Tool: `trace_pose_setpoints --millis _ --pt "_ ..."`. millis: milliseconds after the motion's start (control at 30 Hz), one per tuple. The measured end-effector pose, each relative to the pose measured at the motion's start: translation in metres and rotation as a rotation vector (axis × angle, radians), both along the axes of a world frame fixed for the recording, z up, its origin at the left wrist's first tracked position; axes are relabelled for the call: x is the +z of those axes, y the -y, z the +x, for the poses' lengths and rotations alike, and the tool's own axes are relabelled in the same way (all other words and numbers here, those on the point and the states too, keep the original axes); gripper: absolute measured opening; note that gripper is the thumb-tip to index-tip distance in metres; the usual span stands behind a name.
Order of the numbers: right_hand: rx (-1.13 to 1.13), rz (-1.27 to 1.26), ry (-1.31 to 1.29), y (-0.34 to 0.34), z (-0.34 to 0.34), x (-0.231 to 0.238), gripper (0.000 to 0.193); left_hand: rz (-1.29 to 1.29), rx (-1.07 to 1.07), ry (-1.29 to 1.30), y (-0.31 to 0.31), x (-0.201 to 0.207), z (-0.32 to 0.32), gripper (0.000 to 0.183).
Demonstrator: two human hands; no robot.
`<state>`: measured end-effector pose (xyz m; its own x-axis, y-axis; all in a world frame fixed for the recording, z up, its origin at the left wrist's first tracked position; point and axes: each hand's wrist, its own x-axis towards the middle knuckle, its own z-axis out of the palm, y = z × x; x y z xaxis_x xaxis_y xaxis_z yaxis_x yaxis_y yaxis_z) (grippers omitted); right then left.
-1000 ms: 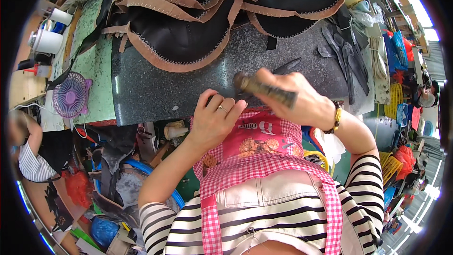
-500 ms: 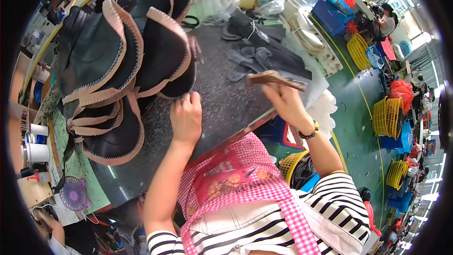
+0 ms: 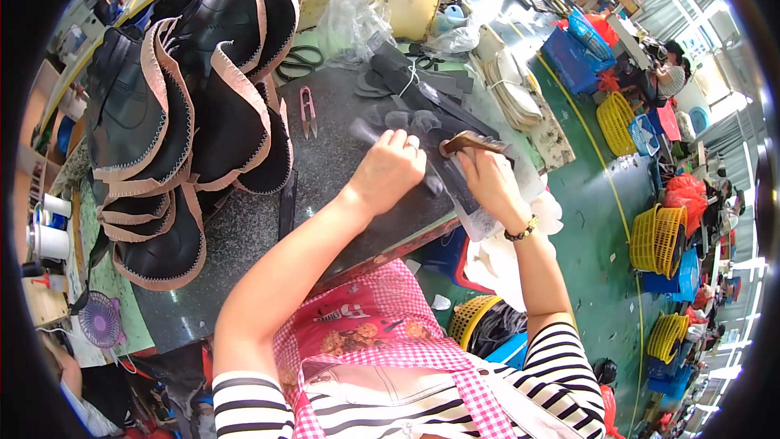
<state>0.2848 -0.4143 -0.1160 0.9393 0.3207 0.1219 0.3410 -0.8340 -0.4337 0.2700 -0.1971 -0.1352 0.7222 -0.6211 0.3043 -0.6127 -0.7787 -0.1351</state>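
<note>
My left hand (image 3: pixel 388 169) is closed, fingertips down among dark grey leather pieces (image 3: pixel 424 119) on the tabletop. A blurred grey piece (image 3: pixel 366 130) shows at its fingers. My right hand (image 3: pixel 493 187) grips a brown, bar-shaped tool (image 3: pixel 471 143); its working end cannot be made out. Beneath that hand lies a long dark strip with clear plastic about it. To the left stand several black shoe uppers (image 3: pixel 225 126) with pinkish-beige, zigzag-stitched edges. Pink-handled thread snips (image 3: pixel 308 114) and a narrow black strip (image 3: pixel 288 205) lie between the uppers and my left hand.
Black scissors (image 3: pixel 301 59) rest at the table's far side near crumpled clear plastic (image 3: pixel 353 20). A tied bundle of pale pieces (image 3: pixel 512 85) sits far right. Yellow baskets (image 3: pixel 656 240) line the green floor. A purple fan (image 3: pixel 101 319) stands at lower left.
My left hand has gone from beside the uppers over to the grey leather pieces, close to my right hand. The black strip now shows on the table. The view has shifted slightly.
</note>
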Motion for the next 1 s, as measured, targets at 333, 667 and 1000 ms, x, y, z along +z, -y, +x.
trace_pose_setpoints --millis 333,667,1000 --pt "0.176 0.162 0.109 -0.023 -0.032 0.005 0.021 -0.364 0.337 -0.222 -0.077 -0.011 -0.195 0.033" --pt "0.612 0.013 -0.292 -0.102 -0.104 0.032 0.013 -0.373 0.67 0.017 -0.13 -0.016 -0.132 0.02" --pt "0.564 -0.005 -0.264 -0.075 -0.097 0.028 0.014 -0.701 0.495 -0.491 -0.085 -0.012 -0.165 0.03"
